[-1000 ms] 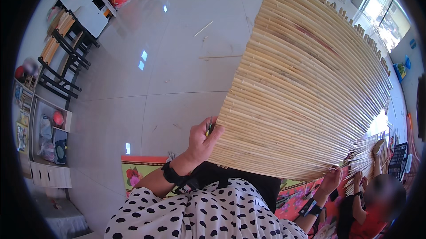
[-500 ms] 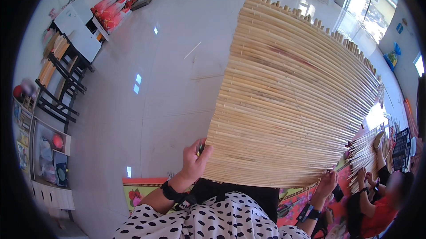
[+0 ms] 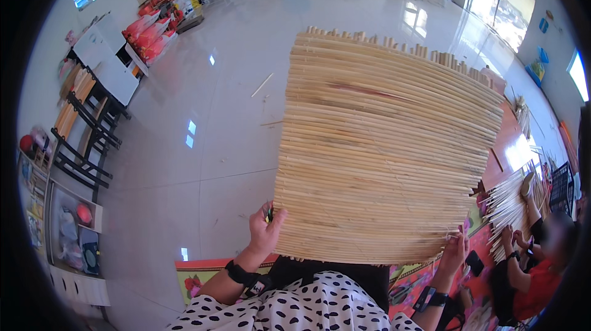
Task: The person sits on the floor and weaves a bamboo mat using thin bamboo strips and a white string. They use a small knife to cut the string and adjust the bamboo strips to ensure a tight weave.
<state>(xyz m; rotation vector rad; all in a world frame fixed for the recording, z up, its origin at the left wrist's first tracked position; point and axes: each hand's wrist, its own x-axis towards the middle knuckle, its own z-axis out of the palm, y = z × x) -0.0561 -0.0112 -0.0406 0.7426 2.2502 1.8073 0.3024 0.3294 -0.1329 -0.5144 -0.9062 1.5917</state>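
left hand [image 3: 265, 232]: closed on bamboo mat [image 3: 381, 152] edge at 7 o'clock.
right hand [image 3: 454, 251]: pinching the 5 o'clock corner.
grip: keep both edges level, slats taut.

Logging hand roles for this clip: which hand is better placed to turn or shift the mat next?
Probably the left hand: it visibly grips the mat at its lower left edge, thumb over the slats. The right hand only shows at the lower right corner, partly behind the mat, so its hold can't be judged.
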